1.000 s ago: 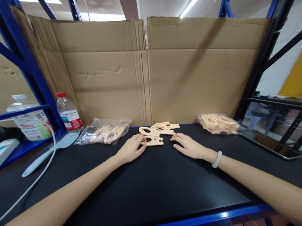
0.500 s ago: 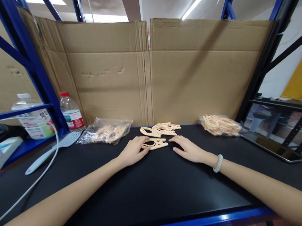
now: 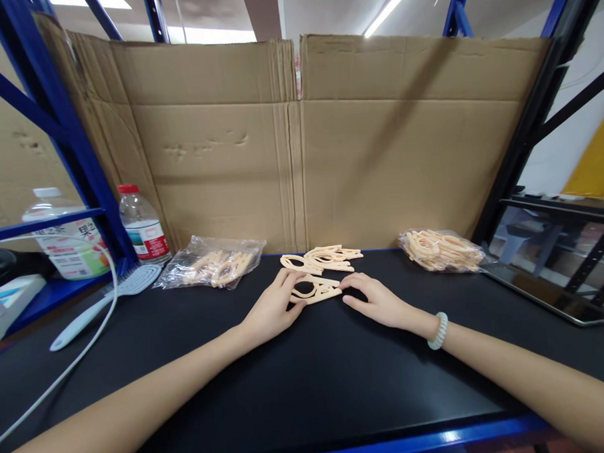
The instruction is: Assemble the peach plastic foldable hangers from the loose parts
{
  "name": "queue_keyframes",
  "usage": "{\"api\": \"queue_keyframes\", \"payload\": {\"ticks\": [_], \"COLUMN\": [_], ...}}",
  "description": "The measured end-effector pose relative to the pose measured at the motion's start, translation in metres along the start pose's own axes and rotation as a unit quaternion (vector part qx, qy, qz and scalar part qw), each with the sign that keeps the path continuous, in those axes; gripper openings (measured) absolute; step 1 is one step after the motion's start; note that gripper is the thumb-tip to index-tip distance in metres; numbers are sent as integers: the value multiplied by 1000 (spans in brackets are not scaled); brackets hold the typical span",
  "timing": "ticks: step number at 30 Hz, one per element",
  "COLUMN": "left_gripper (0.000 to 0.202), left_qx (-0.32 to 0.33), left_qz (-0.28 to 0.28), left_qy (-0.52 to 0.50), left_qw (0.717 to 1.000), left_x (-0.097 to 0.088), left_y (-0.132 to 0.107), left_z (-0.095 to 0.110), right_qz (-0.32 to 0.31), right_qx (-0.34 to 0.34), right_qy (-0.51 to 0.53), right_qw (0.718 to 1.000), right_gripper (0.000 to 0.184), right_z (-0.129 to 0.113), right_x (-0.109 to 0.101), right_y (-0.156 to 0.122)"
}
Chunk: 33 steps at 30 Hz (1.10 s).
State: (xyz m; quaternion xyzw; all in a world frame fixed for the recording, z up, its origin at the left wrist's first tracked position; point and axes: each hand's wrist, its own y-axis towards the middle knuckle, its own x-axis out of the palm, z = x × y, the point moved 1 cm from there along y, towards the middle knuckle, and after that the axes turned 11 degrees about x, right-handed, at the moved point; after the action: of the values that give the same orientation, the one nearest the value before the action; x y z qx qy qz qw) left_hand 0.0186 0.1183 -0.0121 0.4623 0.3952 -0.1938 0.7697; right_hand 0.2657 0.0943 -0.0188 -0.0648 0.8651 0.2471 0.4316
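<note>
A beige folding clothes hanger (image 3: 325,294), folded up, lies low over the black tabletop between my hands. My left hand (image 3: 271,306) is closed on its rounded left end, thumb in front and fingers behind. At the hanger's narrow right tips is my right hand (image 3: 380,304), its thumb and forefinger apart, a fingertip at or very near the tip. Just behind lies a small pile of similar hangers (image 3: 328,257). My left fingers cover part of the held hanger's rounded end.
Clear plastic bags of hangers lie at left (image 3: 211,262) and right (image 3: 440,250). A hairbrush (image 3: 105,305), a white cable (image 3: 94,336) and a red-capped bottle (image 3: 142,223) are on the left. A dark tablet-like panel (image 3: 545,294) lies right. A cardboard wall (image 3: 218,150) stands behind.
My left hand has shifted slightly right, bringing the hanger with it. The hanger's right tips now reach my right fingertips, where a small gap showed before.
</note>
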Motion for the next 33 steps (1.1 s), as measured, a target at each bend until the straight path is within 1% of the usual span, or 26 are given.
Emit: {"api": "queue_keyframes", "payload": {"ticks": [4, 8, 10, 13, 15, 20, 25, 29, 31, 33], "left_gripper": [50, 46, 37, 17, 9, 15, 21, 21, 21, 21], "left_qx": [-38, -62, -70, -82, -88, -101, -122, -130, -131, -130], "left_qz": [41, 56, 61, 58, 50, 36, 48, 57, 62, 66], "left_qy": [-32, -43, -49, -60, -71, -97, -116, -153, -175, -195], "left_qw": [998, 996, 995, 993, 992, 989, 985, 978, 974, 970], "left_x": [7, 11, 10, 8, 6, 2, 1, 0, 0, -1], "left_y": [-1, -1, 0, 1, 3, 6, 5, 5, 5, 5], "left_z": [5, 12, 14, 16, 18, 22, 21, 21, 23, 24], "right_qz": [25, 30, 29, 23, 18, 0, -14, -29, -35, -37], "right_qx": [39, 76, 87, 94, 92, 97, 117, 126, 126, 114], "right_qy": [58, 105, 135, 178, 199, 261, 296, 319, 309, 276], "right_qw": [997, 991, 987, 979, 975, 961, 948, 939, 942, 954], "right_gripper": [11, 11, 12, 13, 13, 20, 24, 24, 27, 29], "right_z": [-6, -8, -8, -8, -8, -9, -8, -7, -9, -12], "right_x": [0, 1, 2, 4, 5, 6, 8, 8, 7, 4], "right_y": [0, 1, 2, 3, 3, 3, 4, 4, 3, 2]}}
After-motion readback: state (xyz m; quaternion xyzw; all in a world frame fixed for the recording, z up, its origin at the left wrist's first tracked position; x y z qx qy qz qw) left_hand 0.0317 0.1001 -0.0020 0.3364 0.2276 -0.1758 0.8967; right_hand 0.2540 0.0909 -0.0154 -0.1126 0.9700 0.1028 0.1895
